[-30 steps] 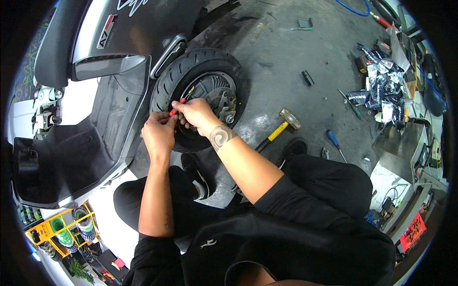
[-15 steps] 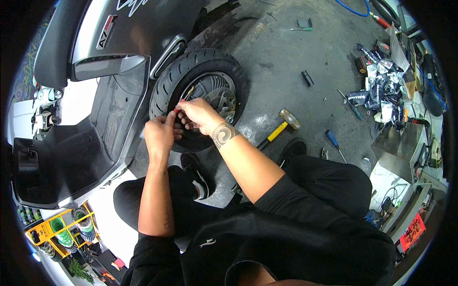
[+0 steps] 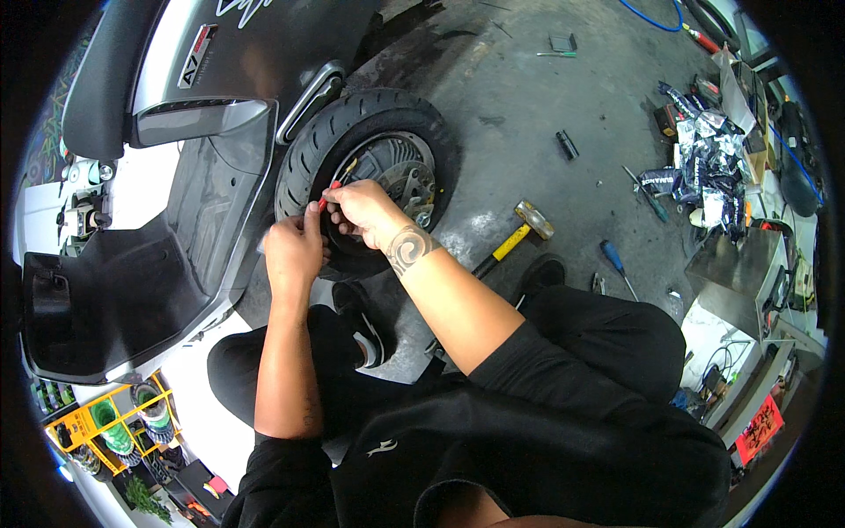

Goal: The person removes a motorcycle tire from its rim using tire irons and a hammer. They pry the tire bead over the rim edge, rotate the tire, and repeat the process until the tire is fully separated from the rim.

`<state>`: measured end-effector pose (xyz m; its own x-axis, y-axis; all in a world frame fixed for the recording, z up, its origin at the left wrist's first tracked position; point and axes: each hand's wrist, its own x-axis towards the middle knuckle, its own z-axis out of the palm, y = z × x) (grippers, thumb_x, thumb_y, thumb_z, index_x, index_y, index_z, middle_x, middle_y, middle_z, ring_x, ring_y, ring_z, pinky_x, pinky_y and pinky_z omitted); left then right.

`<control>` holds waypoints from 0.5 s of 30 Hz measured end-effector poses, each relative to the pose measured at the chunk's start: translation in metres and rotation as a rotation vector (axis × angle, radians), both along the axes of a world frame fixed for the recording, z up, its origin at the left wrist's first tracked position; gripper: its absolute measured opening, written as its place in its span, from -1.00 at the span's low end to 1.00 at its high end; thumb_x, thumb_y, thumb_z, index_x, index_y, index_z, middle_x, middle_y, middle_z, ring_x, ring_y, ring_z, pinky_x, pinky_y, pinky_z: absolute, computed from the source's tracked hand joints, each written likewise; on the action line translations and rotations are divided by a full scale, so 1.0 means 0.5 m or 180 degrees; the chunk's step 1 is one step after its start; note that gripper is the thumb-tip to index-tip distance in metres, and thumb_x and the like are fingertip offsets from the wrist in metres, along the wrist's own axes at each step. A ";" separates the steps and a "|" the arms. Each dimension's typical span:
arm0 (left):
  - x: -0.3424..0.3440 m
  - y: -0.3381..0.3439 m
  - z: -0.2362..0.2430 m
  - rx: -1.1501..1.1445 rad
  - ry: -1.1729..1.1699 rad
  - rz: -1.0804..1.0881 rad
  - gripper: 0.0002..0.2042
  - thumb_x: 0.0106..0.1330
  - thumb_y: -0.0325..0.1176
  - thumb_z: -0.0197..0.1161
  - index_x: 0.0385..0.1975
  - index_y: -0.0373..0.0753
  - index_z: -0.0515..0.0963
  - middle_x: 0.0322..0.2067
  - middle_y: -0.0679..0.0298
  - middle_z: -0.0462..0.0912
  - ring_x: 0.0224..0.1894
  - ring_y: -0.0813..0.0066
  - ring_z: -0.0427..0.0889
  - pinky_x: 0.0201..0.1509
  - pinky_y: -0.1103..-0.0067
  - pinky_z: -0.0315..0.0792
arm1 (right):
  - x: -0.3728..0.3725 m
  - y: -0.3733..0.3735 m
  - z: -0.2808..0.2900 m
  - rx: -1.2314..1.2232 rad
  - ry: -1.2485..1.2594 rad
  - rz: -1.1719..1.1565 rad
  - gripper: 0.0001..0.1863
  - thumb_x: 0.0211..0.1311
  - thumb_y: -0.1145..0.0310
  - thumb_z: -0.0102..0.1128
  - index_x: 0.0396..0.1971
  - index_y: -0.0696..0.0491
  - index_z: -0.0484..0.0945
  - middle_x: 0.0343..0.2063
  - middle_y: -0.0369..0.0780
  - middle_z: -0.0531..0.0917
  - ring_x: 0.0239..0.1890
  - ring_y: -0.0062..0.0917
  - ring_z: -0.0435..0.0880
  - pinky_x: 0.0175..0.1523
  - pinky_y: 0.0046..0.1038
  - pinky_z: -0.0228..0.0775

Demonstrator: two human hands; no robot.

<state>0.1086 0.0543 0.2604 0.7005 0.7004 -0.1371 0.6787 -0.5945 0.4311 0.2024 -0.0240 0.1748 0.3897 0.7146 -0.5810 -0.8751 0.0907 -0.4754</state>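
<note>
A slim red piece (image 3: 329, 195), too small to name, is pinched between the fingertips of both my hands. My left hand (image 3: 293, 248) grips its lower end with the fingers closed. Gripping further up, my right hand (image 3: 361, 208) has its thumb and forefinger pressed together. Behind the hands is a scooter wheel with a black tyre (image 3: 362, 112); hub parts (image 3: 409, 182) show past my right hand. A thin yellowish end (image 3: 350, 166) shows just above the red piece, against the wheel. My hands cover the wheel's lower left part.
A scooter body (image 3: 255, 75) and dark footboard (image 3: 198, 189) fill the left. On the floor lie a yellow-handled hammer (image 3: 515, 238), a blue screwdriver (image 3: 616, 264), another screwdriver (image 3: 647, 194) and a black socket (image 3: 567, 144). Crumpled silver packets (image 3: 711, 150) are piled at right.
My hands have drawn slightly apart, the left one shifting a little down and left. More of the red piece shows between them.
</note>
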 end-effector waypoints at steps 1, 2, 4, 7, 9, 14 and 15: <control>-0.001 0.006 0.000 -0.0619 -0.0006 0.0197 -0.50 0.55 -0.09 0.28 -0.45 -0.50 0.69 -0.59 0.06 0.74 -0.55 0.29 0.79 -0.44 0.43 0.64 | 0.000 -0.003 0.000 -0.0025 -0.0009 0.0041 -0.76 0.51 0.28 0.23 -0.41 0.03 0.65 -0.55 -0.35 0.59 -0.52 -0.61 0.54 -0.41 -0.47 0.40; 0.002 0.008 -0.007 -0.0796 -0.0002 0.0241 -0.48 0.60 -0.08 0.21 -0.41 -0.52 0.70 -0.61 0.12 0.72 -0.61 0.41 0.75 -0.52 0.51 0.61 | 0.002 -0.005 0.003 -0.0008 0.0049 0.0027 -0.76 0.50 0.28 0.24 -0.41 0.04 0.65 -0.55 -0.36 0.59 -0.53 -0.61 0.53 -0.42 -0.49 0.40; 0.002 0.013 -0.018 -0.0943 -0.0281 0.0267 -0.52 0.58 -0.11 0.24 -0.36 -0.51 0.71 -0.60 0.12 0.72 -0.61 0.42 0.75 -0.52 0.51 0.60 | 0.003 -0.011 0.007 0.0043 -0.0044 0.0001 -0.73 0.50 0.26 0.25 -0.42 0.06 0.66 -0.56 -0.34 0.61 -0.56 -0.61 0.55 -0.45 -0.50 0.41; -0.002 0.011 -0.035 -0.0767 -0.0356 0.0217 -0.61 0.52 -0.17 0.32 -0.28 -0.50 0.72 -0.54 0.06 0.76 -0.55 0.33 0.79 -0.45 0.46 0.63 | 0.002 -0.018 0.013 -0.0185 -0.0248 0.0087 -0.66 0.51 0.21 0.27 -0.46 0.11 0.68 -0.59 -0.31 0.64 -0.62 -0.59 0.57 -0.51 -0.50 0.41; -0.007 0.007 -0.040 -0.0155 -0.0285 -0.0007 -0.67 0.45 -0.22 0.38 -0.24 -0.48 0.72 -0.48 0.01 0.78 -0.47 0.22 0.82 -0.36 0.40 0.65 | -0.002 -0.018 0.014 -0.0266 -0.0449 0.0129 -0.63 0.51 0.17 0.30 -0.47 0.12 0.68 -0.61 -0.30 0.64 -0.64 -0.59 0.58 -0.55 -0.50 0.37; -0.014 -0.014 -0.041 0.0804 -0.0319 -0.0360 -0.73 0.36 -0.27 0.43 -0.21 -0.42 0.74 -0.34 -0.11 0.80 -0.27 -0.02 0.83 -0.14 0.28 0.66 | -0.014 -0.007 0.000 -0.0081 -0.0743 0.0035 -0.64 0.50 0.14 0.33 -0.43 0.11 0.67 -0.60 -0.32 0.59 -0.64 -0.61 0.50 -0.55 -0.51 0.28; -0.015 -0.016 -0.039 0.0836 -0.0331 -0.0419 -0.71 0.37 -0.25 0.42 -0.22 -0.42 0.74 -0.34 -0.10 0.80 -0.27 -0.02 0.83 -0.15 0.28 0.66 | -0.015 -0.004 -0.005 -0.0141 -0.0717 0.0057 -0.66 0.51 0.16 0.32 -0.42 0.11 0.67 -0.60 -0.33 0.58 -0.63 -0.61 0.48 -0.55 -0.51 0.27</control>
<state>0.1012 0.0461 0.2410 0.7883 0.6047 0.1137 0.5489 -0.7747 0.3141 0.1951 -0.0260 0.1723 0.5006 0.6983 -0.5116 -0.7476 0.0509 -0.6621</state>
